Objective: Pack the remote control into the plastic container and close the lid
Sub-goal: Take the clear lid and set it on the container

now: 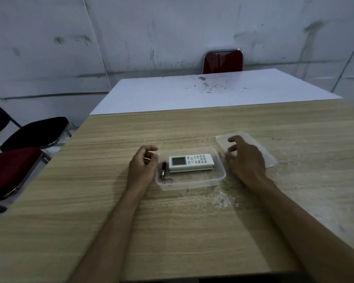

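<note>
Fingers touch one lid; one remote control boxed.

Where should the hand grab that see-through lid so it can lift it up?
Probably the lid by its near-left edge, where the right hand already rests over it. It lies flat on the wooden table, thin and wide, so fingers can't wrap it: pinching the rim, thumb under and fingers on top, suits it. From there the container lies just left.
</note>
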